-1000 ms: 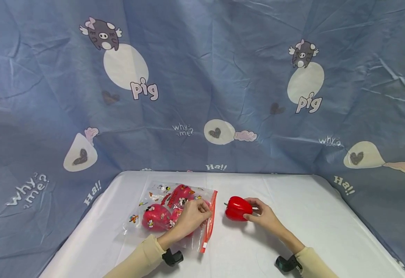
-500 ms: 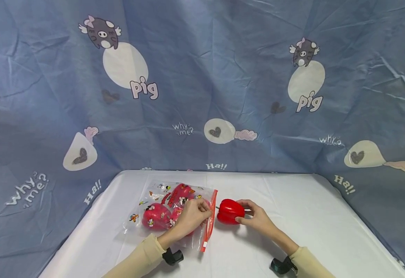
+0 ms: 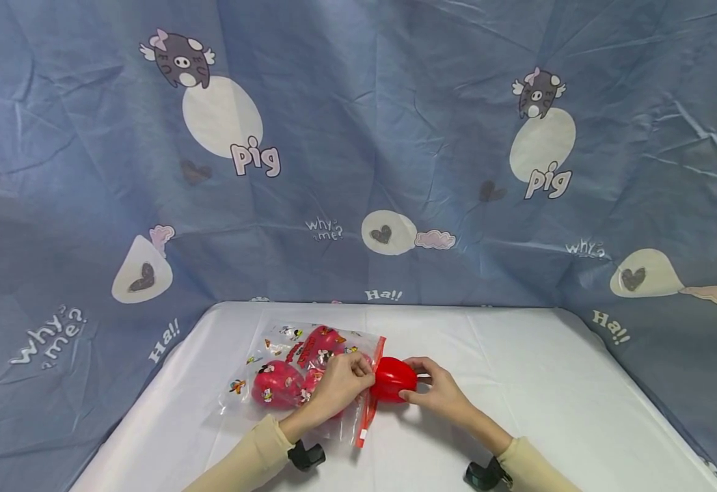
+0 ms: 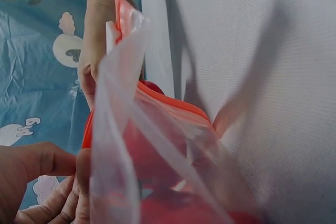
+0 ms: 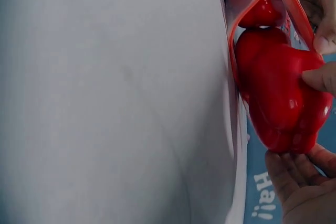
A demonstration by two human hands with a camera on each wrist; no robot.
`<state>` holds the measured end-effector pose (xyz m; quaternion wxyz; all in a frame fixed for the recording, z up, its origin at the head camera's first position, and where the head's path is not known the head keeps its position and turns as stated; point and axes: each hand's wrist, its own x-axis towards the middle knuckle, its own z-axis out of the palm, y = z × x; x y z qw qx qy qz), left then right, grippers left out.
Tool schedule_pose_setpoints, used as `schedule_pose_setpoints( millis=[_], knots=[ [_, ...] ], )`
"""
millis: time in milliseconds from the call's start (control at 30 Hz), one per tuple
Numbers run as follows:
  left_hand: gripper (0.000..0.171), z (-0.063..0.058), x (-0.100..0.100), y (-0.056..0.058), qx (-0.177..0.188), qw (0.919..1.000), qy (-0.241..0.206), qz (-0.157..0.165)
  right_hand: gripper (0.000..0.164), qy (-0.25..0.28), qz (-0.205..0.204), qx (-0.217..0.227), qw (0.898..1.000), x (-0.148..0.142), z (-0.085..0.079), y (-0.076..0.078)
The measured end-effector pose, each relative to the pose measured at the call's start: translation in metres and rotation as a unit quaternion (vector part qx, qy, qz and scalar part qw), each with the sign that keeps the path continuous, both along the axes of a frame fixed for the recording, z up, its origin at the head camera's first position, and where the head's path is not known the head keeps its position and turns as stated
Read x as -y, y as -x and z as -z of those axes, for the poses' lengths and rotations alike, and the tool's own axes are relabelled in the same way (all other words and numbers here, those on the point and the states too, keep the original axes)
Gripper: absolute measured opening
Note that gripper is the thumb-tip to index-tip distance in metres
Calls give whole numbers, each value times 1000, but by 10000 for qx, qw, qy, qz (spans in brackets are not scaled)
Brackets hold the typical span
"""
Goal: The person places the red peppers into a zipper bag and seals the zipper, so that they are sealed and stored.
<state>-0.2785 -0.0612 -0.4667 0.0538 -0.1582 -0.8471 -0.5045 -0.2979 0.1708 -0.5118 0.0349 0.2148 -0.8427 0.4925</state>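
My left hand point(image 3: 341, 379) pinches the upper edge of a clear zip bag point(image 3: 241, 369) near its orange-red zip strip point(image 4: 173, 100). The bag's mouth gapes to the right, and several red bell peppers point(image 3: 277, 384) lie inside under the printed film. In my right hand point(image 3: 435, 389) is a shiny red bell pepper point(image 3: 395, 380), gripped between thumb and fingers at its blunt end. Its stem end is at the bag's opening, hidden behind the left fingers and the strip. From the right wrist view, the held bell pepper point(image 5: 286, 90) sits between the strip's two sides, with other peppers point(image 5: 262, 9) deeper in.
Under everything is a table with a white cloth point(image 3: 487, 383). A blue printed curtain point(image 3: 456, 157) hangs behind and around it. Each wrist wears a black camera mount, the left one point(image 3: 306, 456) close to the table's front.
My right hand has moved left with the bell pepper, from apart from the bag to its mouth. My left hand has kept its pinch on the bag's edge.
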Motion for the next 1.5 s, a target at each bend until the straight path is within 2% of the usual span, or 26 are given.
schedule_pose_setpoints(
  millis=[267,533,867,1233,1467,1500],
  knots=[
    [5,0,1,-1,173,9998,-43,132,53,178,-9,-171,9997,12,3,0],
    [5,-3,0,-2,244,9994,-131,197,55,281,-28,-128,9995,23,4,-2],
    [6,-3,0,-2,189,9996,-102,177,54,78,-466,-59,9989,26,5,-3],
    [4,-3,0,0,168,9996,-107,208,52,327,-883,158,9954,36,5,-5],
    [4,-3,1,0,149,9995,-145,236,49,519,-1023,394,9926,50,-25,-23],
    [5,-3,1,0,142,9995,-155,239,48,504,-1015,416,9927,51,-25,-23]
  ],
)
